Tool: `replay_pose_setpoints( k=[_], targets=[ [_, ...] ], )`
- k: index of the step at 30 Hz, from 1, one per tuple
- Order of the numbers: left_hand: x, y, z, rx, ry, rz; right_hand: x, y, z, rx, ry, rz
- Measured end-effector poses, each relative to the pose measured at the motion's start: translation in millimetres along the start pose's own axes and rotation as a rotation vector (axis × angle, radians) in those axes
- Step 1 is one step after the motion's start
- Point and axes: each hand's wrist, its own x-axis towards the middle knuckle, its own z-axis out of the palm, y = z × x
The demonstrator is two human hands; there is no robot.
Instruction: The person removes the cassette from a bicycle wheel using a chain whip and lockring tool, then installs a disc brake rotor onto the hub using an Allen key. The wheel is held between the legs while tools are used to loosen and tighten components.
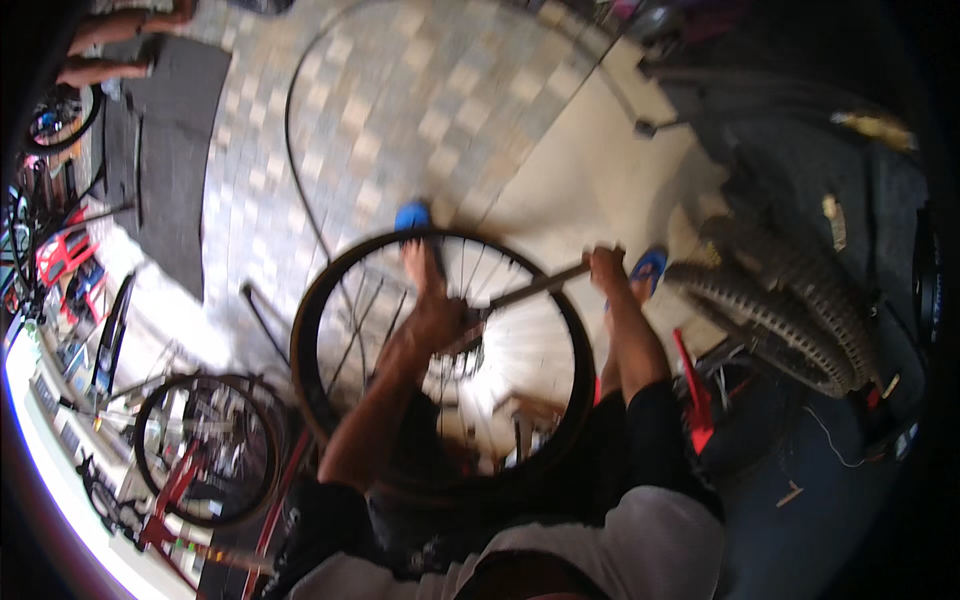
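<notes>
While the right hand [606, 268] clenches a long bar [542, 287], the left hand [437, 322] angles over the wheel [304, 345], its fingers' grip unclear.

The floor [360, 150] spreads across the upper middle of the frame in small beige and grey tiles, giving way to a plain beige stretch [585, 150] right of centre. A dark mat [175, 140] lies at the upper left, and a thin dark hose [289, 130] curves over the tiles. Blue sandals [411, 215] with feet in them stand near the centre. At the right, a dark ground covering [760, 535] carries pale scraps [790, 495] and a thin string [832, 440]
</notes>
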Motion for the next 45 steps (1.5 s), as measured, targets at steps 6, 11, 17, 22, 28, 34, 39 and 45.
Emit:
replay_pose_setpoints(
  k=[6, 11, 17, 22, 28, 34, 39, 45],
  targets=[
    [-1, 19, 29, 0.257, -0.056, 0.012, -32, 31, -41, 0.239, 0.117, 0.086],
    [8, 32, 49, 0.291, -0.193, -0.164, -91, 36, -27, -0.07, 0.087, 0.426],
    [32, -16, 77, 0.342, -0.315, 0.0, -149, 80, -64, 0.155, 0.028, 0.473],
    [24, 8, 44, 0.277, -0.272, -0.025, -210, 109, -59, 0.064, -0.109, 0.622],
    [20, 2, 60, 0.43, -0.2, -0.04, -391, 183, -77, 0.28, -0.128, 0.676],
    [36, 52, 56, 0.406, -0.135, -0.398, -534, 140, -283, 1.44, 0.406, 0.735],
    [49, 56, 72, 0.642, -0.248, -0.196, -534, 93, -443, 1.256, 0.925, 0.528],
    [38, 119, 67, 0.284, 0.067, -0.349, -480, 91, -593, 1.322, 1.106, 0.327]
  ],
)
